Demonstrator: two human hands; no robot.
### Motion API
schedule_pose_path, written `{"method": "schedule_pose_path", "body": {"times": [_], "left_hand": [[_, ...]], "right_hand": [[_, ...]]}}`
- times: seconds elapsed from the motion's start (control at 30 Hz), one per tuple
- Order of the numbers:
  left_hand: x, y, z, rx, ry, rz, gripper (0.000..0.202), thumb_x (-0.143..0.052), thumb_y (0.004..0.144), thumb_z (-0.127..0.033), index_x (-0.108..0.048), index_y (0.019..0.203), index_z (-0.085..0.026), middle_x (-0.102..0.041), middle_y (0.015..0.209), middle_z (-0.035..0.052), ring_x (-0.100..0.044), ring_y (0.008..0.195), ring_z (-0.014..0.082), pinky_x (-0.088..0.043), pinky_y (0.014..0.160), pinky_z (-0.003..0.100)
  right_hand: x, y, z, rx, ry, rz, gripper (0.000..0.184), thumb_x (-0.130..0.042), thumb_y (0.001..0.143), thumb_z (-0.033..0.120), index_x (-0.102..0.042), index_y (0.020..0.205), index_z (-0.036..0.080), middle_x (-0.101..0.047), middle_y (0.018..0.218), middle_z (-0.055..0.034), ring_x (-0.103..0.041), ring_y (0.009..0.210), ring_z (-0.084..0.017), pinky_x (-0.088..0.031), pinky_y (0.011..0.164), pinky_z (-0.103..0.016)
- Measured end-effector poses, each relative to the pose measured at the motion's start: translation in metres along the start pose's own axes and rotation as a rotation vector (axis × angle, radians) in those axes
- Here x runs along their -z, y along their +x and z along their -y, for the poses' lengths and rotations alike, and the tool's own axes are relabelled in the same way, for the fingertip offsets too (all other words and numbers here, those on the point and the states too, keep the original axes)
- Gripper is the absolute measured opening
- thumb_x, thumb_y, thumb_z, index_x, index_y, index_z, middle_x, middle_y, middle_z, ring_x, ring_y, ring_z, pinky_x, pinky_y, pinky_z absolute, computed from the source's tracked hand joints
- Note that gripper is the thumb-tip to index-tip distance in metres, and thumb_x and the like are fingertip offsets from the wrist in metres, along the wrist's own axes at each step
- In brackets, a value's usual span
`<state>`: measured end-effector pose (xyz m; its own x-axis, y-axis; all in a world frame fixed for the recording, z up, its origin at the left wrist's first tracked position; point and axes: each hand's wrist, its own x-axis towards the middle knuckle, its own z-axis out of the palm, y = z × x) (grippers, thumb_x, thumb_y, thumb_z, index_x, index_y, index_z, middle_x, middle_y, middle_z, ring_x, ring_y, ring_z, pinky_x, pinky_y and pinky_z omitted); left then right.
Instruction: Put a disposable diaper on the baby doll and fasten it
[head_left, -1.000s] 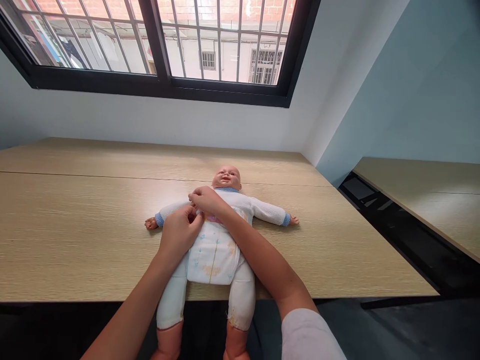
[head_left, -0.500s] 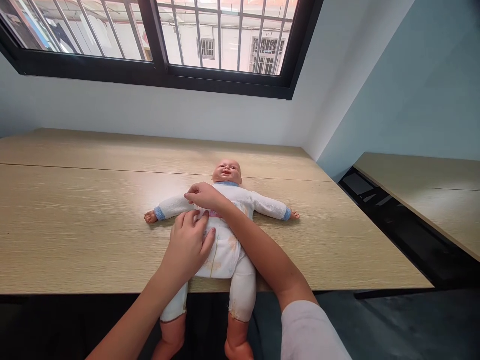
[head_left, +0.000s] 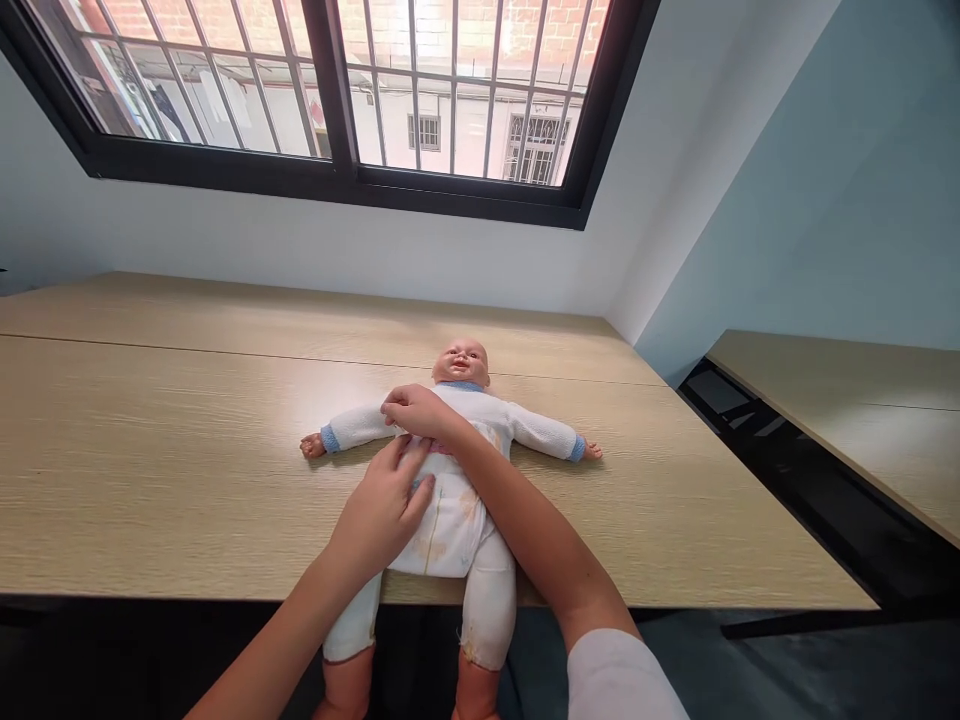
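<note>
The doll (head_left: 484, 406) lies on its back on the wood-coloured surface (head_left: 187, 480), in front of me, with the head (head_left: 461, 362) on the far side, toward the window (head_left: 346, 120), and both arms stretched out to the 2 sides. It wears a white shirt (head_left: 541, 430) with a blue collar and blue cuffs, and over the belly there is a white diaper (head_left: 442, 530) with a line in the middle and some pale prints. The 2 legs (head_left: 489, 600) reach past the near edge of the surface; their upper parts are white and their lower parts are reddish. My left hand (head_left: 386, 505) is spread over the upper part of the diaper, palm down, the fingers stretched forward and the thumb apart from them; how strongly it presses, I cannot tell. My right hand (head_left: 416, 408) is just beyond it, at the side of the doll's trunk, with the fingers bent toward the thumb; I cannot tell if they pinch something. Between the 2 hands a bit of a pink band (head_left: 442, 447) shows at the waist. My right forearm crosses over the trunk, and its white sleeve (head_left: 619, 675) is near me. To the right stands a 2nd surface (head_left: 847, 400), of similar wood colour.
</note>
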<state>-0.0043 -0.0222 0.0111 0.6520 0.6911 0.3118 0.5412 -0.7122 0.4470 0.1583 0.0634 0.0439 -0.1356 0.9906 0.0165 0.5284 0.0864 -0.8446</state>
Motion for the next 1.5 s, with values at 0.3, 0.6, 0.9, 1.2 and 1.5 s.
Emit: {"method": "schedule_pose_path", "body": {"times": [0.3,0.6,0.9,1.2,1.5], "left_hand": [[-0.008,-0.008,0.0,0.121,-0.049,-0.186,0.079,-0.051,0.104,-0.049,-0.027,0.163,-0.002,-0.04,0.163,0.0298,-0.039,0.155,0.0396,-0.04,0.124,0.059],[0.0,-0.001,-0.001,-0.005,-0.002,0.047,0.062,-0.043,0.108,-0.046,-0.049,0.16,-0.013,-0.044,0.169,0.0149,-0.035,0.159,0.0315,-0.036,0.13,0.053],[-0.003,-0.006,0.0,0.004,0.039,-0.014,0.068,-0.04,0.109,-0.046,-0.034,0.167,-0.01,-0.029,0.176,0.0155,-0.025,0.164,0.0286,-0.033,0.131,0.05],[-0.005,-0.007,0.011,0.053,0.002,-0.07,0.078,-0.039,0.109,-0.054,-0.026,0.169,-0.007,-0.024,0.177,0.0206,-0.023,0.164,0.0316,-0.036,0.129,0.053],[-0.002,-0.008,0.014,-0.035,-0.071,-0.048,0.074,-0.042,0.109,-0.052,-0.029,0.168,-0.009,-0.028,0.176,0.0195,-0.025,0.163,0.0326,-0.034,0.13,0.054]], "right_hand": [[0.003,0.006,-0.005,-0.127,0.529,-0.044,0.035,-0.048,0.108,0.03,-0.067,0.083,0.015,-0.071,0.076,-0.0053,-0.064,0.066,-0.013,-0.053,0.065,-0.023],[0.003,0.003,-0.004,-0.127,0.54,-0.031,0.031,-0.054,0.108,0.027,-0.068,0.082,0.015,-0.071,0.074,-0.0035,-0.063,0.062,-0.01,-0.05,0.061,-0.02],[0.031,-0.013,0.021,-0.101,0.556,-0.002,0.028,-0.054,0.106,0.033,-0.07,0.09,0.016,-0.074,0.083,-0.0059,-0.068,0.07,-0.013,-0.055,0.068,-0.023],[0.023,-0.17,0.015,-0.119,-0.136,-0.77,0.042,-0.056,0.101,0.04,-0.068,0.133,0.014,-0.068,0.138,-0.0187,-0.065,0.129,-0.033,-0.056,0.105,-0.047],[-0.069,-0.204,0.013,-0.178,-0.162,-0.666,0.081,-0.063,0.099,0.038,-0.03,0.17,0.018,-0.029,0.176,-0.0132,-0.026,0.164,-0.033,-0.031,0.132,-0.056]]}}
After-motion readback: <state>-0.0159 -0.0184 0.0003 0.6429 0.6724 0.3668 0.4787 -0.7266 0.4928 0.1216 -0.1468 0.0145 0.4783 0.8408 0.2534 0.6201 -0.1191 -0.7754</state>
